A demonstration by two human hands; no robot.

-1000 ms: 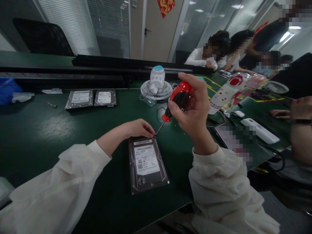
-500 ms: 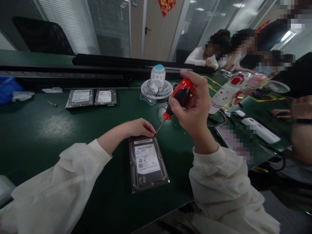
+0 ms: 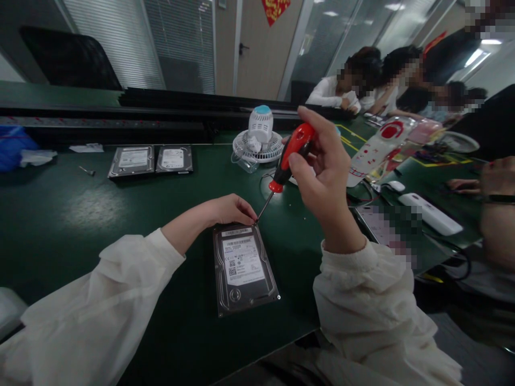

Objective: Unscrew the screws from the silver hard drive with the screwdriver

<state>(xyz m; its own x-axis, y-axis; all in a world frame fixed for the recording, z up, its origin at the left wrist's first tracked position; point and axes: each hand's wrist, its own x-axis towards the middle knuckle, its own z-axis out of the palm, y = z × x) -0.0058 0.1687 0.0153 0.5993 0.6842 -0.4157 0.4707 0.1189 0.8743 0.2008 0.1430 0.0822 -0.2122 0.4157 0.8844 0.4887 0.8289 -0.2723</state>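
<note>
A hard drive (image 3: 243,268) lies label up on the green table in front of me. My left hand (image 3: 233,210) is at its far edge, thumb and fingertips pinched together by the far right corner. Whatever sits between those fingertips is too small to make out. My right hand (image 3: 324,166) grips a red and black screwdriver (image 3: 295,150) by its handle, between thumb and fingers. The tool slants down to the left, and its tip meets that same corner, right beside my left fingertips. The screw under the tip cannot be seen clearly.
Two more hard drives (image 3: 132,162) lie side by side at the back left, near a small screw-like piece (image 3: 87,171). A white fan (image 3: 260,134) stands behind my hands. To the right are a phone (image 3: 376,225), a white power strip (image 3: 430,214), cables and another person's arm (image 3: 499,214).
My right fingers have shifted round the screwdriver handle and loosened a little, and the handle leans slightly further left. My left hand and the hard drive stay in place.
</note>
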